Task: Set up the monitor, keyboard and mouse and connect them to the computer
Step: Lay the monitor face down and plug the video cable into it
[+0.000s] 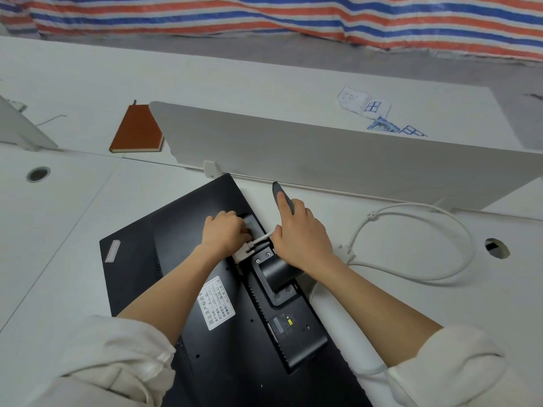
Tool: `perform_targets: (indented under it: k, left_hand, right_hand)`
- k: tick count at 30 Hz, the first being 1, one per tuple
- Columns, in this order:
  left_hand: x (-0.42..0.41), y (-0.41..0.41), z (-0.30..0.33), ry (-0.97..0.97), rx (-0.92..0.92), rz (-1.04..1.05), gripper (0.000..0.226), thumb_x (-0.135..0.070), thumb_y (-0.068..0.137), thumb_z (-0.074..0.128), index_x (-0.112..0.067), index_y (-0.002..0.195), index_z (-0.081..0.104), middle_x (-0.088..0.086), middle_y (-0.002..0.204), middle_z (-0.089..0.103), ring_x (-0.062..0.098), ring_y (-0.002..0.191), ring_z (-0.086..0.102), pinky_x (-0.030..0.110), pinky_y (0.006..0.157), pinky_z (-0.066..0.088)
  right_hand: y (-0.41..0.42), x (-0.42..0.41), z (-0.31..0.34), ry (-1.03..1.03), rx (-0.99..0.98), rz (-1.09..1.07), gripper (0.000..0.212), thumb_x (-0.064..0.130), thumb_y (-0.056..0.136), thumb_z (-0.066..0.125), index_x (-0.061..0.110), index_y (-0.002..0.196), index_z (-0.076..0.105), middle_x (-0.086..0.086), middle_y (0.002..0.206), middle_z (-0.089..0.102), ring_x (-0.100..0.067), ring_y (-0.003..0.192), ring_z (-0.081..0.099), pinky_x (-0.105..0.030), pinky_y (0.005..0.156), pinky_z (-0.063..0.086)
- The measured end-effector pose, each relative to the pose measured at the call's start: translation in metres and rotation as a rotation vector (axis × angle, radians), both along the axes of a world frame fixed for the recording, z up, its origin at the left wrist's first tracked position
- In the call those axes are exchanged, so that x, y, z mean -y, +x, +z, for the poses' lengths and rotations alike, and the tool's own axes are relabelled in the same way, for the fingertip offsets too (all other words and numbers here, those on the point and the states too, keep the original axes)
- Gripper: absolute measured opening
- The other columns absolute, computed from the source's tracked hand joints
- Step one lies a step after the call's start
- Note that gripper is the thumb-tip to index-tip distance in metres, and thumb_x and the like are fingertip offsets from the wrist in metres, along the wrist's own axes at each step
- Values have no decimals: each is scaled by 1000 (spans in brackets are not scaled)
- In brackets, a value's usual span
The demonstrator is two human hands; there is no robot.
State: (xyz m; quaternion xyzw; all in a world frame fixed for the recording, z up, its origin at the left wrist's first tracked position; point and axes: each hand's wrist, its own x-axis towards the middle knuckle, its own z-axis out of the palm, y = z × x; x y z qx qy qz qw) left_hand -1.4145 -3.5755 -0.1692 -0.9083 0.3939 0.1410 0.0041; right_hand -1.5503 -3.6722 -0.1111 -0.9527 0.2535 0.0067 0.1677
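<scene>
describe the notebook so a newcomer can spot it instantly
Start at the white divider panel standing across the desk. Just past its left end, the notebook lies flat and closed. It is the only reddish-brown thing on the white surfaces; the monitor nearer the person is black.

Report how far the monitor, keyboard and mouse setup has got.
Early stage. Done: the stand arm looks fitted to the monitor, which lies face down on the desk. In hand: the left hand works the white cable plug at the monitor's ports while the right hand steadies the stand. Left: standing the monitor up; no keyboard, mouse or computer is in view.
</scene>
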Motion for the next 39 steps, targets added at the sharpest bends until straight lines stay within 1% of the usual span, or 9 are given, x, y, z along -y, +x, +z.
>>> perform_targets:
  k: [3,5,8,11,18,22,24,31,39]
  left_hand:
    - [1,-1,0,48,47,-58,26,-29,94,46,-17,105,66,4,110,55,24,109,46,33,80,28]
    - [0,0,0,61,32,-63,28,-30,95,43,-17,106,65,4,110,56,24,109,46,34,82,30]
    - [-1,3,-2,-5,-82,41,31,-43,90,53,-18,97,68,1,104,62,22,104,53,36,87,35]
    - [-3,2,-3,-78,-107,123,23,-38,87,60,-18,96,67,1,106,62,23,103,56,36,86,37]
    - [2,-4,-2,72,33,-41,26,-25,95,43,-12,104,63,7,111,54,25,110,48,33,81,29]
    - [2,3,0,51,-51,29,30,-37,91,51,-16,103,67,4,109,60,24,107,53,34,85,35]
    - [2,2,1,15,-67,56,27,-36,89,55,-15,102,68,4,108,62,25,105,55,33,83,35]
    - [3,-9,-1,99,157,-140,22,-22,94,45,-14,105,61,4,111,55,23,110,47,33,84,30]
    - [-2,-5,-7,71,127,-160,25,-27,97,41,-17,111,59,3,112,55,22,110,48,32,83,28]
  right_hand:
    - [0,0,0,6,4,-1,66,21,90,41,14,148,11,-12,134,36,-31,109,46,-37,82,40]
    - [0,0,0,-2,4,2,66,21,90,41,14,148,11,-12,134,36,-30,109,46,-36,82,40]
    - [0,0,-1,-11,5,0,65,21,90,41,14,148,11,-12,134,36,-30,109,46,-36,81,40]
    - [0,0,0,-8,2,-2,66,21,90,41,14,148,11,-12,134,36,-30,109,46,-36,81,39]
    - [0,-1,-1,-13,3,-5,66,20,90,41,14,148,12,-12,134,37,-31,108,46,-36,80,39]
    - [0,-1,0,-8,-2,-2,66,20,90,41,14,148,11,-13,135,36,-31,110,46,-35,80,38]
    - [0,-1,1,-8,-6,-2,66,20,90,41,14,149,11,-13,136,36,-31,110,45,-36,81,39]
    - [-1,-1,0,-4,-14,0,66,21,90,41,14,149,11,-13,135,36,-31,109,46,-36,80,39]
    - [1,1,0,1,-15,11,67,21,90,41,14,149,9,-12,136,36,-30,109,46,-36,81,40]
